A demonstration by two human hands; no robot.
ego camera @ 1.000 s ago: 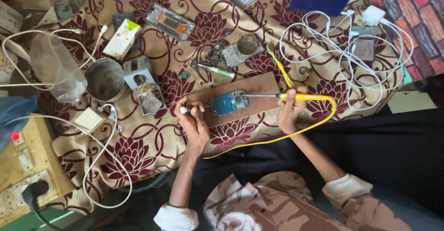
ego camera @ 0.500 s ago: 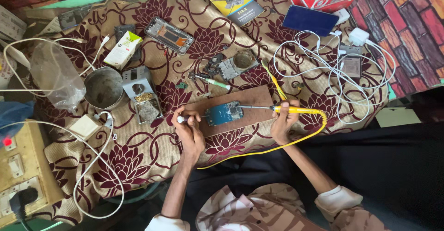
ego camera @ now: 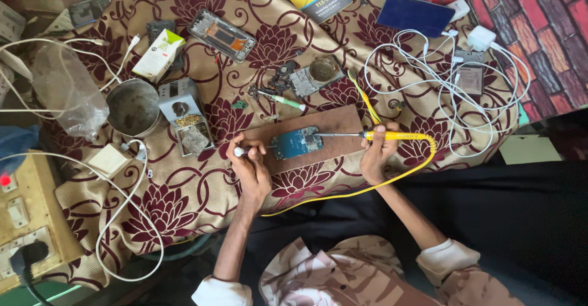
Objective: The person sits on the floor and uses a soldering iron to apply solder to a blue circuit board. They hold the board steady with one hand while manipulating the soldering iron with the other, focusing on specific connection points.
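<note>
Here: right hand [ego camera: 376, 154] grips yellow soldering iron [ego camera: 392, 136], tip on blue circuit board [ego camera: 296, 142] (centred on wooden block [ego camera: 331, 125]). Left hand [ego camera: 250, 162] pinches small white-tipped tool [ego camera: 240, 152] just left of board.

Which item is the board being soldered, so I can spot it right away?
Find the brown wooden block in the middle of the maroon floral cloth, between the person's left hand and right hand. The small blue circuit board lies on it, touched by the yellow-handled soldering iron. It is the only blue piece on the block.
</note>
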